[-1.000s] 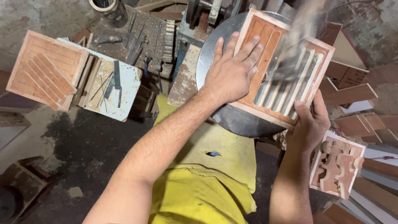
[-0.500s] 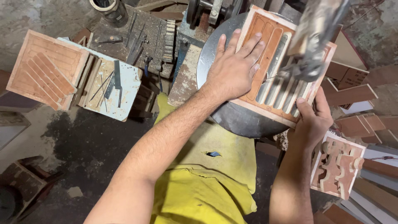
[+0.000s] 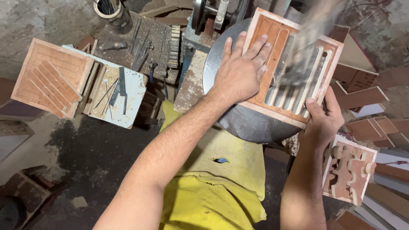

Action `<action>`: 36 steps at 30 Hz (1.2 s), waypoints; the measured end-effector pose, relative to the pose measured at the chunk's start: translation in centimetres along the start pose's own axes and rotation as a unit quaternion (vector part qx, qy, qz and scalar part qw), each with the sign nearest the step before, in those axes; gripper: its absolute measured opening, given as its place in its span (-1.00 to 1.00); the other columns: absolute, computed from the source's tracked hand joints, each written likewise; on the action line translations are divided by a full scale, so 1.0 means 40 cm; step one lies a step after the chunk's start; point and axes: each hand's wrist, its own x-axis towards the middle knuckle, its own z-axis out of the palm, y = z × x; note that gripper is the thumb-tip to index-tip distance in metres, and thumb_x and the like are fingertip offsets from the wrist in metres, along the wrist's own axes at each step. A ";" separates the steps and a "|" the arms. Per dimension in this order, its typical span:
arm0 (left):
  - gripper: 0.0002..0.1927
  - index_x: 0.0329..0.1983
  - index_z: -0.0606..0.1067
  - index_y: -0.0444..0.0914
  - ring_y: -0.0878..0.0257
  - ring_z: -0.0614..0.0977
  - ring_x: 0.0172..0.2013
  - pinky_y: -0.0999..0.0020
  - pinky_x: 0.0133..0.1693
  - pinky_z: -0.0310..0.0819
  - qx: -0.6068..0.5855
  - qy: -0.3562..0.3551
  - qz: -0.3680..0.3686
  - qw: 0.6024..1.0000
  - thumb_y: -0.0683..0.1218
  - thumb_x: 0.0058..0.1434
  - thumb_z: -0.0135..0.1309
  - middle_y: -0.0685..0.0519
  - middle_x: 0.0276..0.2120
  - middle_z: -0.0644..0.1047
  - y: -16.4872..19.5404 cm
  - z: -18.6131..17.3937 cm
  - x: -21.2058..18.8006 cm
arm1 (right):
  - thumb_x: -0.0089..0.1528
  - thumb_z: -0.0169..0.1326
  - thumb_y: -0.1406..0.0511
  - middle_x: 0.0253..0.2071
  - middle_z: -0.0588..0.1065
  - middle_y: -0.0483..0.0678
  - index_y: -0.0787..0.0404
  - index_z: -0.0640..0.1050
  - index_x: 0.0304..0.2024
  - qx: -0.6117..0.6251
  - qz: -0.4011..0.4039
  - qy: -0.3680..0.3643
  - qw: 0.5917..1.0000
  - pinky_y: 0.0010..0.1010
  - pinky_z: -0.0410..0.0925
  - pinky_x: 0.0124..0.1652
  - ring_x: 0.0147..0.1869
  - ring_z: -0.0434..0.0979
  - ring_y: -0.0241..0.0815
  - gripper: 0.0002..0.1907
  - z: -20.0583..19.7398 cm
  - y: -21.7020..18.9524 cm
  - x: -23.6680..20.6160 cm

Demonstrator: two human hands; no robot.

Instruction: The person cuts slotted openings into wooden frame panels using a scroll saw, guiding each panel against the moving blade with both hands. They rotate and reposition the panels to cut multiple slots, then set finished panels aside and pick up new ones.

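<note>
A square reddish wooden panel (image 3: 272, 55) with long slots cut through it lies on a round metal machine table (image 3: 251, 125). My left hand (image 3: 240, 72) presses flat on the panel's left part, fingers spread. My right hand (image 3: 324, 117) grips the panel's near right edge, thumb on top. A blurred moving machine part (image 3: 304, 55) crosses above the slots in the panel's middle.
A carved square panel (image 3: 49, 81) rests at the left beside a white board (image 3: 115, 91) with small metal tools. A cut-out fretwork panel (image 3: 349, 172) leans at the lower right. More boards (image 3: 362, 91) are stacked at the right. Yellow cloth (image 3: 213, 187) covers my lap.
The blurred machine part has shifted over the slots. My right hand has moved a little up along the panel's near edge. My left hand stays pressed on the panel.
</note>
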 end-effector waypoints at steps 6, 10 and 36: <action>-0.42 0.51 0.15 -0.11 -0.20 -0.05 0.50 -0.29 0.44 -0.36 -0.001 0.012 0.002 1.000 0.07 0.45 -0.18 0.08 0.52 0.07 -0.005 0.009 0.000 | 0.28 -0.09 0.63 0.16 0.55 0.09 0.55 0.43 0.33 -0.023 -0.011 0.000 1.000 -0.50 0.40 0.20 0.14 0.59 -0.24 -0.47 -0.006 0.011 0.001; -0.41 0.51 0.16 -0.14 -0.22 -0.01 0.48 -0.31 0.42 -0.34 0.004 0.021 0.006 1.000 0.05 0.43 -0.17 0.05 0.51 0.09 -0.009 0.017 0.005 | 0.30 -0.06 0.64 0.14 0.54 0.10 0.56 0.44 0.34 -0.034 -0.021 0.000 0.999 -0.50 0.40 0.16 0.11 0.57 -0.24 -0.48 -0.011 0.022 0.004; -0.45 0.46 0.26 -0.13 -0.21 0.10 0.46 -0.33 0.42 -0.27 -0.019 0.075 0.006 0.997 0.07 0.43 -0.12 0.04 0.47 0.20 -0.020 0.041 0.025 | 0.37 0.02 0.56 0.18 0.53 0.01 0.51 0.45 0.34 -0.088 -0.074 -0.015 0.993 -0.46 0.36 0.26 0.19 0.52 -0.28 -0.54 -0.060 0.096 0.045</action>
